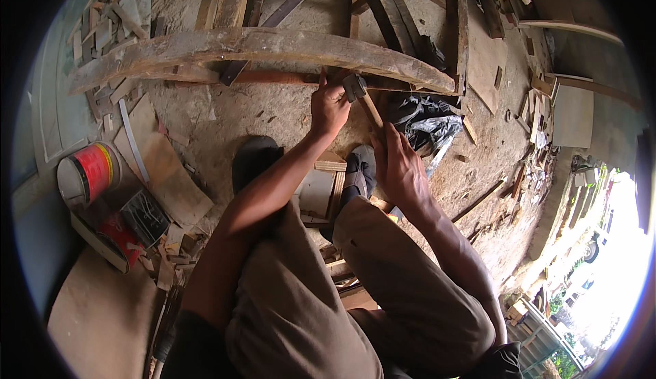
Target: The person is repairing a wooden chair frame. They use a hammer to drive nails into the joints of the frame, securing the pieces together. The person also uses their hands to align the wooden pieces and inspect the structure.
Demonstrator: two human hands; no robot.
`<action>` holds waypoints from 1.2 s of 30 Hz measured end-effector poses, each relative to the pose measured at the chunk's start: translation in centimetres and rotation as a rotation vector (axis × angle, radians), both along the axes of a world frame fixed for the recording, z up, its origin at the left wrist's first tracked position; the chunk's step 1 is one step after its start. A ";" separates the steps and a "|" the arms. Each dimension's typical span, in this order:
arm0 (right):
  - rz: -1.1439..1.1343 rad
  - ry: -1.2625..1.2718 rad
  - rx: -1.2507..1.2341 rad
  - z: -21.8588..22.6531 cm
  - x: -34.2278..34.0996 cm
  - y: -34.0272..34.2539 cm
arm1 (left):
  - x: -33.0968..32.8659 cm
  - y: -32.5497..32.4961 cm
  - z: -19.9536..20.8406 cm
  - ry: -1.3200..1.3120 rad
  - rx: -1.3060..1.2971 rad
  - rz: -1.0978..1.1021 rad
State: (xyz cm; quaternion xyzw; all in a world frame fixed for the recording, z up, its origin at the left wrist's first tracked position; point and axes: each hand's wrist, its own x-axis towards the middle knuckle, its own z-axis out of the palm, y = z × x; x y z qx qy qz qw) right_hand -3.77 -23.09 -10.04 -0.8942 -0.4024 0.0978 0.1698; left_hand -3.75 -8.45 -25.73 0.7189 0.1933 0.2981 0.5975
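- I look out from my own head, through the left of two fisheye cameras worn side by side.
- The view faces steeply down at the floor [229, 123], upright, straight edges bending toward its rim.
- My trousers [290, 297] are nearest, filling the lower middle; my left hand [330, 111] and right hand [404, 170] come farther off, near the centre.
- Beyond them the beam [260, 44] crosses; past the floor's right edge, daylight [618, 269] lies farthest.

There are one hammer [369, 109], one wooden frame [379, 10] with one thick curved timber [260, 45] along its near side, one red-labelled bucket [92, 172], one black plastic bag [429, 123], two dark shoes [360, 167] and two trouser legs [301, 297]; the wood scraps [126, 17] are too many to count.
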 end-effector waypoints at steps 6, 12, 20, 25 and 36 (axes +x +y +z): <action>-0.017 0.056 0.046 0.4 -0.5 0.2 | -0.1 -0.2 1.0 0.013 -0.074 0.009; -0.012 0.081 0.059 0.5 -0.7 0.1 | -0.1 0.2 0.2 0.036 -0.002 -0.001; -0.013 0.073 0.102 0.3 -0.4 0.0 | 0.1 0.6 0.1 0.007 0.050 -0.021; -0.026 0.081 0.071 -0.4 0.0 -0.3 | 0.2 0.8 -0.9 -0.009 0.151 -0.031; 0.001 0.030 0.122 0.8 -0.2 0.0 | 0.1 0.9 -1.0 0.039 0.096 -0.046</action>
